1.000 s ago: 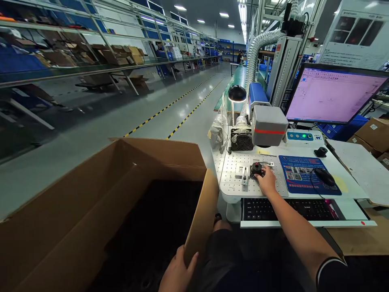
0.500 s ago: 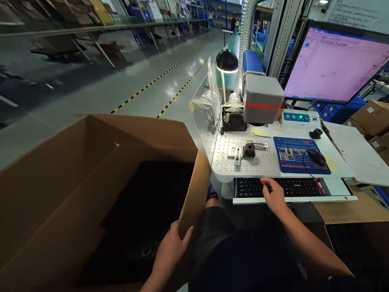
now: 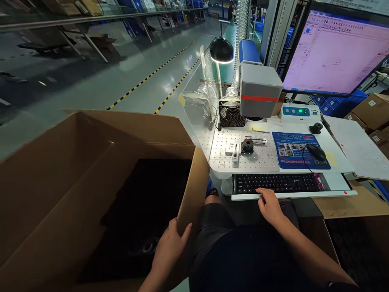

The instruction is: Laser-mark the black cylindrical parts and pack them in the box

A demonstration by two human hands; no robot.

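Observation:
My left hand [image 3: 170,248] grips the near right wall of a large cardboard box [image 3: 199,174], thumb on the outside and fingers over the inside. Dark contents [image 3: 148,202] lie in the box, too dim to name. My right hand [image 3: 270,206] rests at the front edge of a black keyboard [image 3: 279,183], index finger stretched over its lower keys and nothing held. Beyond the keyboard, a round black part [image 3: 247,146] sits against metal stops on a perforated plate [image 3: 219,152].
A grey machine head [image 3: 259,89] hangs above the plate, beside a black lamp [image 3: 221,50] and a fan [image 3: 232,117]. To the right are a mouse [image 3: 316,153] on a blue mat [image 3: 288,156], a black part [image 3: 316,128] and a monitor [image 3: 334,56]. Another open box [image 3: 349,202] stands at lower right.
My right hand has drawn back from the middle of the keyboard to its front edge. My left hand keeps its grip on the box. The view has tilted slightly downward.

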